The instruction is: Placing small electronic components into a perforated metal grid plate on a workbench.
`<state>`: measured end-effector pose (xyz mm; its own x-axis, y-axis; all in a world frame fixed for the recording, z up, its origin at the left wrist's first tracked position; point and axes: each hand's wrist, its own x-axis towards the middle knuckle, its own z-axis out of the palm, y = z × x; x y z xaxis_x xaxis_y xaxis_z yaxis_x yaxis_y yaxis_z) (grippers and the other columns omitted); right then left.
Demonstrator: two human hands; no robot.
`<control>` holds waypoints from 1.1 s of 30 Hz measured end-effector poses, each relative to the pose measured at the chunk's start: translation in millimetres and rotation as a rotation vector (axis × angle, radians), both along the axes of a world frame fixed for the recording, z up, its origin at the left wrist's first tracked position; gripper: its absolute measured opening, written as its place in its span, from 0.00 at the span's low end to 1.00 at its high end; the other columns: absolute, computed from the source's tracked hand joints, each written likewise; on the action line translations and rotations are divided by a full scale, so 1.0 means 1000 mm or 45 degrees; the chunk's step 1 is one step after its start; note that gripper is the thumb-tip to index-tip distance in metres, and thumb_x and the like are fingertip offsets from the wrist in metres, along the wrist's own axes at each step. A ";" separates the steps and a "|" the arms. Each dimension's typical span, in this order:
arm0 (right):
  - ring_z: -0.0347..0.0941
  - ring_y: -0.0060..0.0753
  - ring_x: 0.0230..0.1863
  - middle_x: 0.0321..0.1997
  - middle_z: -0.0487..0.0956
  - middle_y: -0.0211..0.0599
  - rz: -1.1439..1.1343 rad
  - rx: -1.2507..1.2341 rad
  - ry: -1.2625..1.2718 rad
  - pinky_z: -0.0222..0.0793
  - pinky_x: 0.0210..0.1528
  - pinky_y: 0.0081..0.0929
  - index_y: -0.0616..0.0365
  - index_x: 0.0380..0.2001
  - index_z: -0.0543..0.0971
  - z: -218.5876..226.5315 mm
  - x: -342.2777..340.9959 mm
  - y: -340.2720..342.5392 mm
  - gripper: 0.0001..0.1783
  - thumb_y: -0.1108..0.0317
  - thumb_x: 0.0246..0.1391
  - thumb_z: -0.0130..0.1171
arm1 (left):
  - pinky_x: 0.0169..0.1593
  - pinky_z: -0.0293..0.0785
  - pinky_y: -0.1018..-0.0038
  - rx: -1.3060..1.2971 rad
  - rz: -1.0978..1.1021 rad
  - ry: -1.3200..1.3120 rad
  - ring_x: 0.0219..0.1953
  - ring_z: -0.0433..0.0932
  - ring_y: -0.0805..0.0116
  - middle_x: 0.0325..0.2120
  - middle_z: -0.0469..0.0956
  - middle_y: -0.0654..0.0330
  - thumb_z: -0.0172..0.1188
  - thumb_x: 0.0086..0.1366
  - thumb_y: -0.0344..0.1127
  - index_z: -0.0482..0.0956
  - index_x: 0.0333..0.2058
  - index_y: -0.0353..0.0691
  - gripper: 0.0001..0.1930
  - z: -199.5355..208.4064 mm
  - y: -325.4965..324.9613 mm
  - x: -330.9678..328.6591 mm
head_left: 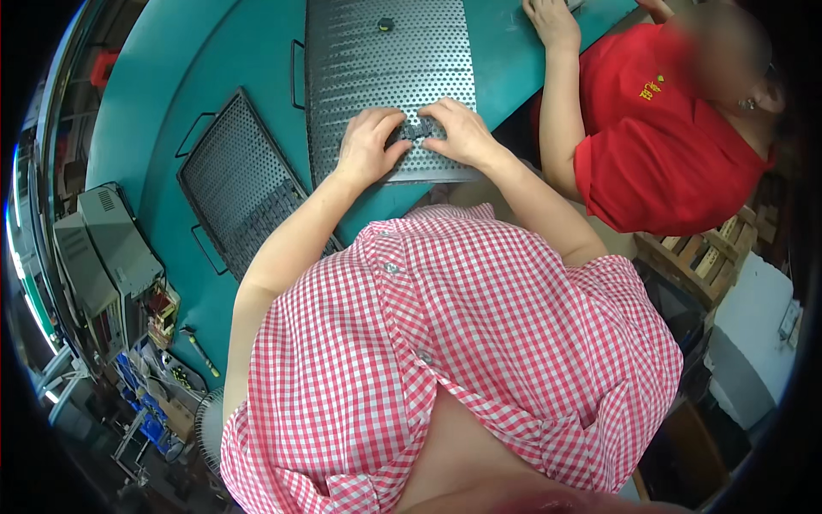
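Observation:
A large perforated metal tray [385, 73] lies in front of me on the green table. Near its front edge is a small cluster of dark grey pieces [417, 130], too small to make out their exact kind. My left hand [370, 141] grips the cluster's left side, thumb and fingers curved around it. From the right, my right hand [465, 135] closes on the same pieces with bent fingers and thumb. The fingertips partly hide the pieces. Farther back on the tray sits a small black object with a yellow mark [386, 25].
A smaller perforated tray [231, 158] with handles lies to the left, dark pieces covering its near part. Beyond it are a grey machine [120, 244] and a yellow-ended hand tool [201, 351]. A person in a red shirt [659, 146] sits at right, near a wooden crate [706, 253].

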<state>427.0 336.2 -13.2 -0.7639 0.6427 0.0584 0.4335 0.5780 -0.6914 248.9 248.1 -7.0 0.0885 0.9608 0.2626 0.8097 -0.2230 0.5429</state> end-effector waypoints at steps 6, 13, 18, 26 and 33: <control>0.71 0.32 0.32 0.36 0.73 0.34 -0.044 -0.045 0.113 0.69 0.38 0.28 0.55 0.40 0.73 -0.008 0.002 -0.002 0.22 0.71 0.36 0.63 | 0.44 0.65 0.64 -0.022 0.059 0.009 0.39 0.72 0.59 0.32 0.75 0.59 0.67 0.41 0.34 0.75 0.34 0.41 0.18 -0.007 0.007 0.012; 0.70 0.40 0.40 0.34 0.74 0.35 -0.049 -0.089 0.095 0.68 0.42 0.33 0.56 0.34 0.75 -0.007 -0.002 -0.006 0.16 0.71 0.36 0.62 | 0.43 0.65 0.64 -0.022 0.032 0.055 0.37 0.72 0.61 0.29 0.75 0.61 0.65 0.42 0.34 0.75 0.34 0.43 0.17 -0.008 0.006 0.016; 0.70 0.40 0.38 0.32 0.74 0.37 -0.024 -0.123 0.031 0.68 0.41 0.33 0.57 0.33 0.75 -0.005 -0.003 -0.003 0.15 0.71 0.36 0.62 | 0.51 0.64 0.63 -0.121 0.099 -0.017 0.46 0.69 0.52 0.42 0.72 0.53 0.70 0.38 0.40 0.71 0.44 0.39 0.32 0.018 0.002 -0.011; 0.71 0.35 0.37 0.36 0.73 0.36 0.027 -0.134 -0.135 0.69 0.40 0.29 0.58 0.37 0.74 0.003 -0.008 -0.001 0.20 0.71 0.36 0.64 | 0.51 0.66 0.66 -0.430 0.276 0.064 0.49 0.66 0.57 0.45 0.69 0.57 0.70 0.38 0.35 0.72 0.46 0.44 0.31 0.020 -0.036 -0.049; 0.66 0.39 0.45 0.39 0.72 0.35 0.108 0.130 -0.193 0.66 0.46 0.32 0.51 0.41 0.74 0.016 -0.025 -0.019 0.25 0.68 0.33 0.67 | 0.47 0.69 0.67 -0.390 0.245 0.065 0.46 0.68 0.60 0.41 0.72 0.61 0.68 0.40 0.35 0.75 0.41 0.45 0.25 0.006 -0.036 -0.036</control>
<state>402.0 317.1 2.5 -0.8202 0.5720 0.0006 0.4745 0.6809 -0.5578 213.1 212.3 -0.8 -0.0958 0.9946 -0.0402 0.8489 0.1027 0.5185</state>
